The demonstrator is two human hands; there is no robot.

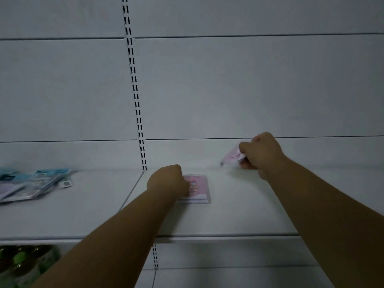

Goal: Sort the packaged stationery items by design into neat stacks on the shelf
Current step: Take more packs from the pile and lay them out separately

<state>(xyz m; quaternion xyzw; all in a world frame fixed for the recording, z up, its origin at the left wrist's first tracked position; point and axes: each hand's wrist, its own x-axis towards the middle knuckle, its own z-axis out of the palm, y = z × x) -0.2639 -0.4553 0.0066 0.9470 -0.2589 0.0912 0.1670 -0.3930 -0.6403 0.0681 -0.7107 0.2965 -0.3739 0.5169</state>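
A pink packaged stationery item [198,188] lies flat on the white shelf [239,215], near its back wall. My left hand [167,180] rests on its left edge with the fingers curled onto it. My right hand [260,153] is raised above the shelf further right and grips a second pink packaged item [232,157], which is tilted with one corner pointing down at the shelf. At the far left lies a loose pile of blue and lilac packaged items [33,182], overlapping and askew.
A slotted upright [137,113] runs down the white back wall between two shelf bays. Below the shelf at the bottom left are green and dark goods [20,260]. A small white tag [66,183] lies beside the blue pile.
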